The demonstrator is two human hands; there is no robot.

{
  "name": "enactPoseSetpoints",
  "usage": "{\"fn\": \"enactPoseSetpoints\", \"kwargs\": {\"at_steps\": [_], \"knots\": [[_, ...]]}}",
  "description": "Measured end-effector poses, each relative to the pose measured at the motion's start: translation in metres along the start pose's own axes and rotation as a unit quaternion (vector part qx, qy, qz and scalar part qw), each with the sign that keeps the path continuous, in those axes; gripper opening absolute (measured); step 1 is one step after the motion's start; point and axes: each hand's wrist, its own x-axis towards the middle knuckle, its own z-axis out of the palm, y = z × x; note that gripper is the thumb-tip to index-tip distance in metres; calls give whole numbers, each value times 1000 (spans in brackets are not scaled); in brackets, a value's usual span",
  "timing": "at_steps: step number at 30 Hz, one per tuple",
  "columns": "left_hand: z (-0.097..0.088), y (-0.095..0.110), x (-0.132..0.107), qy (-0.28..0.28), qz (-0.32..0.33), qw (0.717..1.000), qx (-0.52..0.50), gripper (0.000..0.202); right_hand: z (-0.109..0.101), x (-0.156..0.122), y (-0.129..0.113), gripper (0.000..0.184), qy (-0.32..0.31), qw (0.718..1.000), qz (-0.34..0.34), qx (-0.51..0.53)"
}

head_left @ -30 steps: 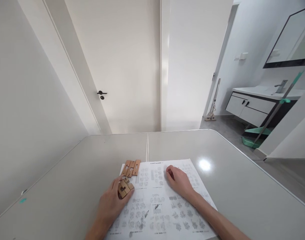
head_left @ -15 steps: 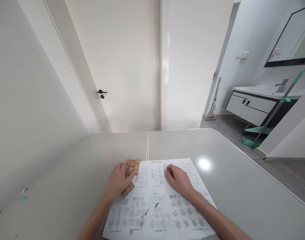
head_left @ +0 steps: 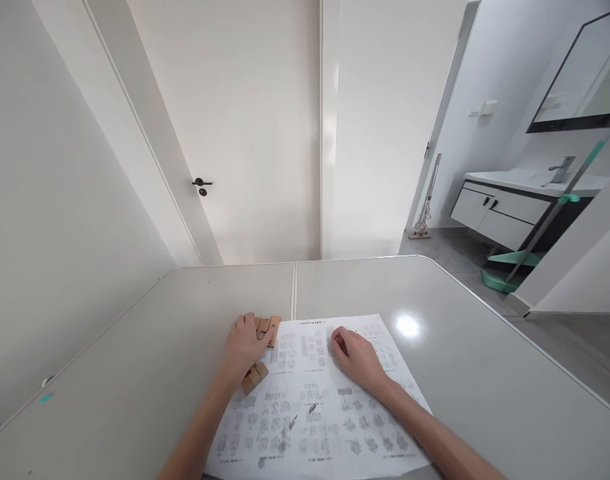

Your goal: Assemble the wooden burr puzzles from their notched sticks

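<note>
At the sheet's far left corner, my left hand (head_left: 243, 345) closes over the loose wooden pieces (head_left: 267, 328); the joined block (head_left: 254, 377) lies just beside it. I should grip one piece cleanly. My right hand (head_left: 357, 359), fingers curled and empty, pins the instruction sheet (head_left: 315, 407) to the counter (head_left: 135, 360).

The wooden puzzle pieces (head_left: 267, 328) under the left hand (head_left: 243, 347) are light tan, and the small assembled block (head_left: 255, 377) just beside the wrist is the same tan with darker brown edges. The instruction sheet (head_left: 315, 407) is white, printed with rows of small grey diagrams and a few black marks. The counter (head_left: 135, 360) is pale grey with a glossy white highlight and a small teal mark near its left edge. The door (head_left: 245, 133) is off-white with a black handle (head_left: 201, 183). The vanity (head_left: 499, 213) is white with a black frame, and the dustpan (head_left: 499, 280) beside it is mint green.
</note>
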Motion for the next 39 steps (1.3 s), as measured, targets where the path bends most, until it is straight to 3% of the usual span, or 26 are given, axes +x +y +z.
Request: {"fn": "enactPoseSetpoints", "kwargs": {"at_steps": [6,13,22,30,39], "knots": [[-3,7,20,-23,-13,999,19,62,0,0,-2,17,-4,1000,3,6],[-2,27,28,-22,21,999,10,56,2,1,1,16,5,1000,-6,2],[-9,31,18,-20,12,1000,13,45,1,2,1,16,11,1000,-9,2],[-6,33,14,-20,10,1000,14,49,1,2,0,16,5,1000,0,-1],[5,65,-5,-34,64,997,-18,50,3,2,3,16,20,1000,-20,-4]]}}
